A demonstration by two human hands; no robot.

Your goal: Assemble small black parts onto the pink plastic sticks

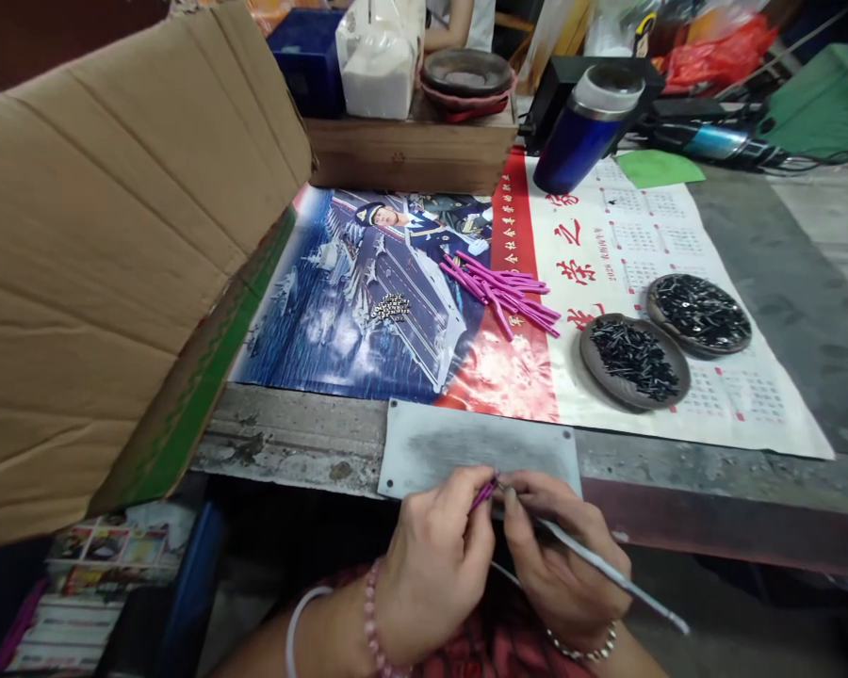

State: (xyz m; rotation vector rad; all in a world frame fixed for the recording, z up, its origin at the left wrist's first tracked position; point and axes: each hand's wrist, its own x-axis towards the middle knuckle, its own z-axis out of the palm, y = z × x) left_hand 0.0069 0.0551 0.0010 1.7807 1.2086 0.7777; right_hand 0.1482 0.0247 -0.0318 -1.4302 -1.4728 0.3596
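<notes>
My left hand (434, 560) is closed around a short pink tube (481, 492), pinched at the table's near edge. My right hand (562, 556) grips a thin grey rod-like tool (611, 572) whose tip meets the pink tube's end. Both hands hover just in front of a grey metal plate (466, 443). A pile of several pink tubes (505, 290) lies on a calendar poster (608, 254) further back. A small heap of tiny silver parts (391, 306) rests on the poster's ship picture.
Two shallow dark dishes of small black parts (634, 360) (699, 314) sit at right on the poster. A large cardboard box flap (106, 235) fills the left. A blue flask (585, 127), wooden box (410, 146) and white bag (378, 61) stand behind.
</notes>
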